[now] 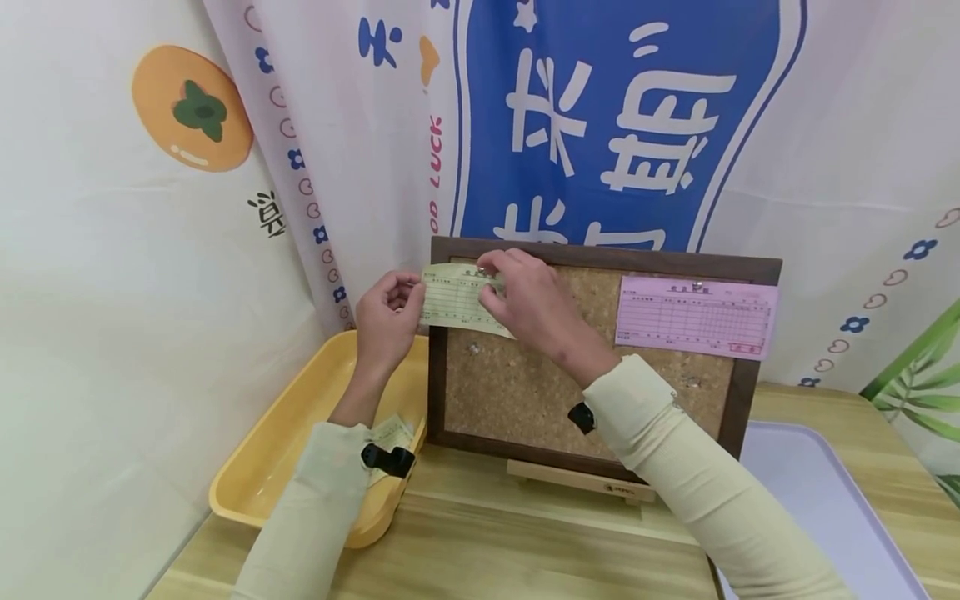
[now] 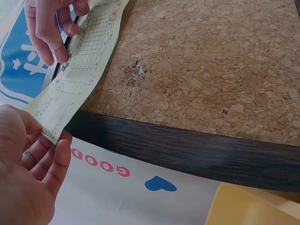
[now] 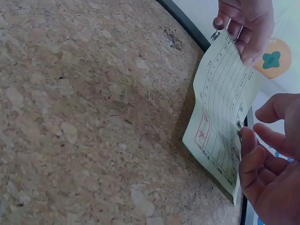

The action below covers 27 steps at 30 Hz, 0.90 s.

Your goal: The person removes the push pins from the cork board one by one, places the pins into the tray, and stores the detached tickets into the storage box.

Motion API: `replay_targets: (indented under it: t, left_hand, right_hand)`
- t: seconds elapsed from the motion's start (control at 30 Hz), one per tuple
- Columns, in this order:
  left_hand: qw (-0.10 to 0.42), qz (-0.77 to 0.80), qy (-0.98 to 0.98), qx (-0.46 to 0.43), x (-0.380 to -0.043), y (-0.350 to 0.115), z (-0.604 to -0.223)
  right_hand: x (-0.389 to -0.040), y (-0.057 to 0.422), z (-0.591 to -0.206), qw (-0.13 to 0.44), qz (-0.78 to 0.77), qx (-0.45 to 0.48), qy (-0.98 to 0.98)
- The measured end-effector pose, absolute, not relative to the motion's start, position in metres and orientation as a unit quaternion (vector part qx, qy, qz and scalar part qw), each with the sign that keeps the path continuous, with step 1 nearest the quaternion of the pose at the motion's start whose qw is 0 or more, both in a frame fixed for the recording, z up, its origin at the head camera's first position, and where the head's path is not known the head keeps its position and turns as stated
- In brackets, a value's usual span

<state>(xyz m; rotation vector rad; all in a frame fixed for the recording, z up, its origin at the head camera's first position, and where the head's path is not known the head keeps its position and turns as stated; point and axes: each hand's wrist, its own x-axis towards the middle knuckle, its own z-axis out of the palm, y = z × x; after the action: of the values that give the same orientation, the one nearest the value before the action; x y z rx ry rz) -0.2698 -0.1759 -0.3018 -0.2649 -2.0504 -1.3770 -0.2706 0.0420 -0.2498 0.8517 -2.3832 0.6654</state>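
A pale yellow-green receipt slip (image 1: 450, 296) lies across the upper left of a dark-framed cork board (image 1: 517, 392). My left hand (image 1: 387, 321) pinches the slip's left end between thumb and fingers, and in the left wrist view that end stands off the frame. At the slip's top edge is a small clear push pin (image 3: 240, 124). My right hand (image 1: 536, 304) is beside this pin, its fingertips at or close to it. Thumb and fingers there are spread apart, as the right wrist view shows. In that view the slip bows, its lower edge away from the cork.
A pink receipt slip (image 1: 693, 321) is pinned at the board's upper right. Two more clear pins sit lower in the cork. A yellow tray (image 1: 262, 450) with paper slips stands left, a lilac tray (image 1: 802, 475) right. A wooden stand (image 1: 577, 482) supports the board.
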Motion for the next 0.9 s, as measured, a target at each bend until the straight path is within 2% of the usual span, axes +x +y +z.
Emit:
replay_targets:
  t: [0.2, 0.43, 0.9]
  left_hand:
    - [0.329, -0.527, -0.777, -0.101, -0.271, -0.177, -0.303]
    - [0.309, -0.536, -0.780, -0.093, -0.271, -0.178, -0.304]
    - [0.279, -0.556, -0.779, -0.077, -0.270, -0.177, -0.300]
  right_hand:
    - [-0.273, 0.040, -0.248, 0.270, 0.246, 0.302, -0.881]
    - [-0.272, 0.034, -0.248, 0.276, 0.206, 0.284, -0.895]
    - [-0.271, 0.022, -0.254, 0.352, 0.053, 0.276, -0.893]
